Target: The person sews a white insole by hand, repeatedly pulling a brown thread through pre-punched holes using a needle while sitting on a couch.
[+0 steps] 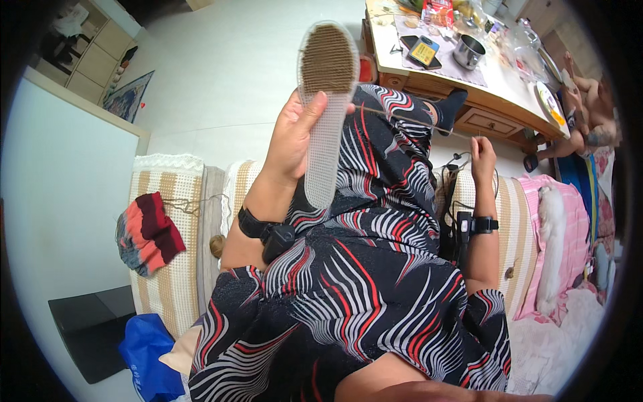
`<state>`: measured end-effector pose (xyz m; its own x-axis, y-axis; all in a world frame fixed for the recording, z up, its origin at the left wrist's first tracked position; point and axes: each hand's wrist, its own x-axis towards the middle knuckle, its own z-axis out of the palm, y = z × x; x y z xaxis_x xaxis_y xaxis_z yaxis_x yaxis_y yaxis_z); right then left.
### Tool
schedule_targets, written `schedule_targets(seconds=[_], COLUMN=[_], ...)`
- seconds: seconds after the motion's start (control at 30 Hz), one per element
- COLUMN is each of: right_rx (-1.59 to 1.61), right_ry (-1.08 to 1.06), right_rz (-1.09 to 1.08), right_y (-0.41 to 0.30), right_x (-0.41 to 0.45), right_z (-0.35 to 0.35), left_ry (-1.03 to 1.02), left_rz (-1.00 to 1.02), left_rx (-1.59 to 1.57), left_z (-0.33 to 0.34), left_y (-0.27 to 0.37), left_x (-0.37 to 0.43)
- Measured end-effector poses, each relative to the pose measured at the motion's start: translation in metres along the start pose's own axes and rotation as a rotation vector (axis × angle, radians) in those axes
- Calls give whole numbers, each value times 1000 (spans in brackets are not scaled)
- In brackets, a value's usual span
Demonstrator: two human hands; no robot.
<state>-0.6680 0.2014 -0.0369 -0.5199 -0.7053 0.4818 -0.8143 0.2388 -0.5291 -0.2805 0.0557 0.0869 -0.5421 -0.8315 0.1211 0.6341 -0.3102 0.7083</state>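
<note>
A sole-shaped piece of clear plastic mesh canvas (324, 156) is upright in my left hand (290, 133), with the thumb across its front. Rows of brown yarn stitches (329, 58) cover its wide upper end, while the mesh below is bare. From behind the sole a brown yarn strand (412, 118) stretches to the right over my patterned clothing (371, 221). Its far end meets the pinched fingers of my right hand (483, 156); whether a needle is there is too small to tell. Both wrists wear black straps with devices.
A wooden table (384, 55) at upper right bears phones (424, 53) and a steel pot (468, 52). Beyond it sits another person (585, 110). A striped knitted piece (150, 233) lies on the seat at left, above a blue bag (150, 357). Black cables (454, 201) lie by my right arm.
</note>
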Motion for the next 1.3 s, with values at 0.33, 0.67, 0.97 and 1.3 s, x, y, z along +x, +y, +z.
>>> schedule_targets(seconds=[0.33, 0.67, 0.97, 1.3], right_rx=[811, 924, 910, 1028], right_ry=[-273, -198, -185, -236], right_rz=[-71, -31, -100, 30], right_y=[-176, -163, -167, -171], right_x=[23, 21, 24, 24], right_z=[29, 51, 49, 41], left_ry=[-233, -227, -227, -240], left_rz=[-103, -73, -40, -1], left_rx=[199, 241, 291, 312], left_z=[29, 33, 29, 32], left_y=[-52, -86, -85, -89], left_x=[53, 73, 70, 73])
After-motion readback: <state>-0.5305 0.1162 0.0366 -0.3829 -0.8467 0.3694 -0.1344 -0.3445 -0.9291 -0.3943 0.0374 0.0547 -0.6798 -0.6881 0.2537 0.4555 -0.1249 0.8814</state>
